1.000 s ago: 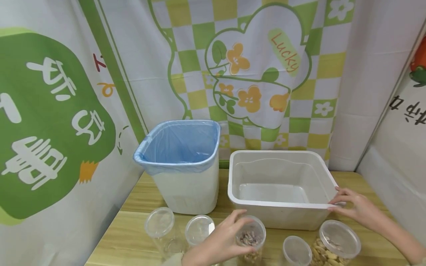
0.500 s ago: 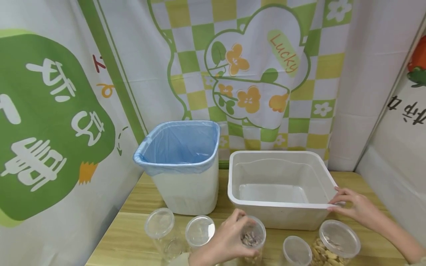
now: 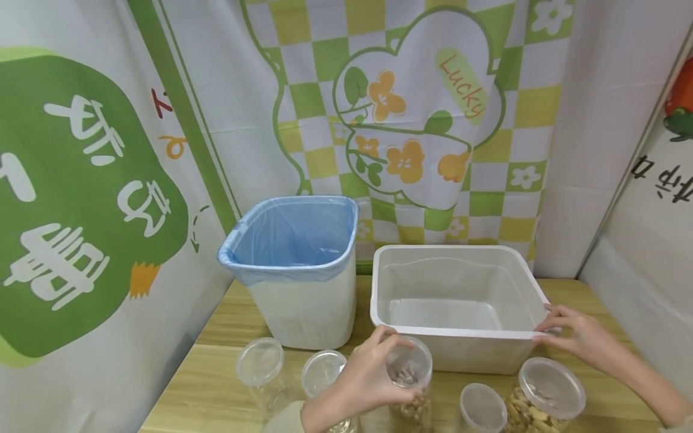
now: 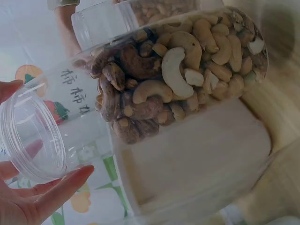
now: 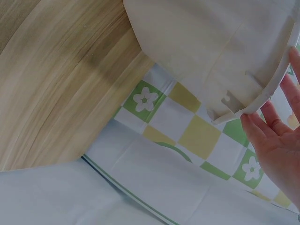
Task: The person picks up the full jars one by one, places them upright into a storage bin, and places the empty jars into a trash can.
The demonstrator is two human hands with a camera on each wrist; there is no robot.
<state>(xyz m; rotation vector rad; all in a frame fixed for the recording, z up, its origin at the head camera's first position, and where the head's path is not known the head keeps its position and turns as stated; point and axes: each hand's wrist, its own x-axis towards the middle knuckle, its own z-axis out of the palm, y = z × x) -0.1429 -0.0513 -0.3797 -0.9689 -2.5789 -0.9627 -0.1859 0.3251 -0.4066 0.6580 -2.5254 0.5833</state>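
Note:
My left hand point(image 3: 364, 373) grips a clear lidded jar point(image 3: 412, 415) around its top, thumb on one side and fingers on the other. In the left wrist view, pale cashews point(image 4: 176, 72) and darker nuts lie inside the tilted-looking jar, below its clear screw lid point(image 4: 33, 136). At the right front corner of a white plastic tub point(image 3: 460, 332), my right hand point(image 3: 585, 343) holds the rim between thumb and fingers. The right wrist view has the fingers of that hand point(image 5: 276, 140) at the underside of the tub's lip.
A waste bin point(image 3: 308, 313) with a blue liner stands behind at left. Two clear jars point(image 3: 260, 364) are left of my left hand. To the right are a small lidded jar point(image 3: 483, 409) and a wider jar of nuts point(image 3: 541, 415), all on the wooden table point(image 3: 189, 391).
The left hand has closed further around the jar of nuts, and hand and jar have come up slightly. The right hand stays at the tub's corner.

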